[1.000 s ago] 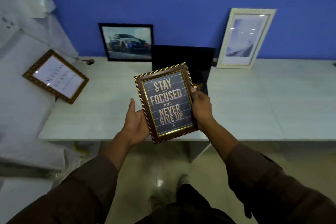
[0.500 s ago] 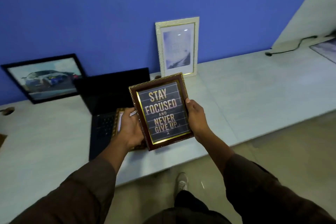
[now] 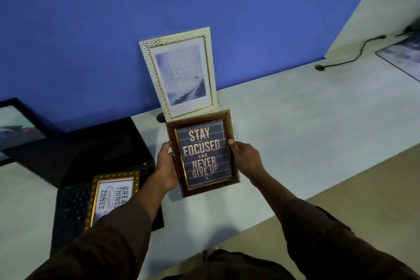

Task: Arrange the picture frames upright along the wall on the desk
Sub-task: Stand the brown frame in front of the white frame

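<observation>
Held frame: the brown frame (image 3: 202, 153) reading "STAY FOCUSED AND NEVER GIVE UP" is in the air over the bench (image 3: 306, 143), face up toward the camera, just in front of the white frame (image 3: 179, 73).
Left hand (image 3: 164, 166): grips the frame's left edge; its fingers are hidden behind the frame, so their spread cannot be told.
Right hand (image 3: 245, 159): clamps the right edge, thumb on the front border, the other fingers tucked out of sight behind.
Already placed: the white frame leans upright against the blue wall (image 3: 91, 29); a black frame (image 3: 16, 129) stands at far left.
Still flat: a gold frame (image 3: 111, 195) lies on the laptop (image 3: 95, 150).
Step in hand: probably carrying the brown frame to the wall.
Doing it well: choose bare bench right of the white frame, set the bottom edge down first, tip the top back gently, release only once it rests.
</observation>
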`<state>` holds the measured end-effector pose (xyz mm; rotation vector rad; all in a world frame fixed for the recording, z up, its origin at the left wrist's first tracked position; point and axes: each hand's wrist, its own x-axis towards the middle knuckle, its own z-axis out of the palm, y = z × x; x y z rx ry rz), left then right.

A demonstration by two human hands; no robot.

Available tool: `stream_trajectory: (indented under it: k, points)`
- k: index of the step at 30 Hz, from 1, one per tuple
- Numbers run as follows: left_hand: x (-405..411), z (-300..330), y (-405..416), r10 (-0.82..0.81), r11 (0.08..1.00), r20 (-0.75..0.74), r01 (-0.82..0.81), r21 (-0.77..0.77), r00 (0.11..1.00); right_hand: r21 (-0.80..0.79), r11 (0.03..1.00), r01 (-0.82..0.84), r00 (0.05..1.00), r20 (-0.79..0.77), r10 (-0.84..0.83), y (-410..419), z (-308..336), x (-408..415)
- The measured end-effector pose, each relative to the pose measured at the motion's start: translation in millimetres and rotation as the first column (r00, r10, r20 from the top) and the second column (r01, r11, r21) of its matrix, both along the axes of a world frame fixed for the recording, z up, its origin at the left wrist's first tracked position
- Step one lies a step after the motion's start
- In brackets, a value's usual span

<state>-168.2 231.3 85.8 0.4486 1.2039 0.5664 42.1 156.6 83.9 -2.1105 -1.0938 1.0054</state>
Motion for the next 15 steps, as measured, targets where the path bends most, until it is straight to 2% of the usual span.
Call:
stream_trajectory:
  k: [4,8,15]
  points:
    - [22.3,-11.9,24.4,0.000,1.000,-0.066,-0.002,-0.017,0.998,-0.044,0.998,-0.042,0.998,-0.054,0.040,18.3,-13.9,22.8]
    - [36.5,-21.0,38.7,0.019,1.000,-0.070,-0.021,-0.023,0.997,-0.064,0.997,-0.048,0.994,-0.099,0.042,36.7,-24.1,36.3]
    - [50.3,-40.2,57.0,0.019,0.999,-0.093,-0.015,0.043,0.995,-0.059,0.995,-0.079,0.986,-0.154,0.069,58.1,-36.5,50.2]
